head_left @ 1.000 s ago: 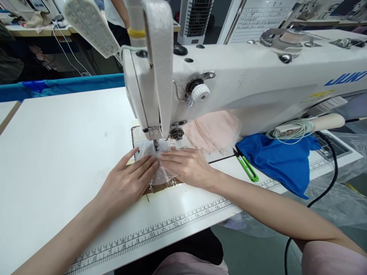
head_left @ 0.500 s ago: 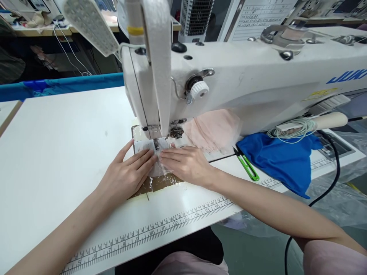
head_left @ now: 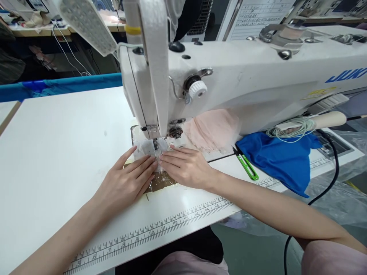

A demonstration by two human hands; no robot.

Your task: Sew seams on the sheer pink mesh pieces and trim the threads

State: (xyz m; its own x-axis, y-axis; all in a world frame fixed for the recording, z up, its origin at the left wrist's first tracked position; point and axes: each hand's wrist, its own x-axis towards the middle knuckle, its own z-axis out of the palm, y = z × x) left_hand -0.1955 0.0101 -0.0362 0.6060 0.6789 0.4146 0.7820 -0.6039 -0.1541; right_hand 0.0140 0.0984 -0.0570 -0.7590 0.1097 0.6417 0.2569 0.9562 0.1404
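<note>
A white sewing machine [head_left: 229,80] stands on the white table [head_left: 57,145]. A small sheer piece of fabric [head_left: 149,149] lies on the needle plate under the presser foot [head_left: 155,144]. My left hand [head_left: 126,183] lies flat on the sheer piece, just left of the needle, fingers stretched forward. My right hand [head_left: 186,166] lies flat on it from the right, fingertips meeting those of the left hand in front of the foot. Both hands press the fabric down; neither grips it.
Pale pink fabric [head_left: 212,130] is bunched under the machine arm. Green-handled thread snips [head_left: 246,166] lie beside a blue cloth [head_left: 281,156]. A coil of cord [head_left: 289,130] and a black cable [head_left: 329,179] lie at the right. A ruler strip [head_left: 149,233] runs along the table's front edge.
The sheer piece has fed back under the foot, so less of it shows in front of my fingers. Both hands stay flat on it, shifted slightly.
</note>
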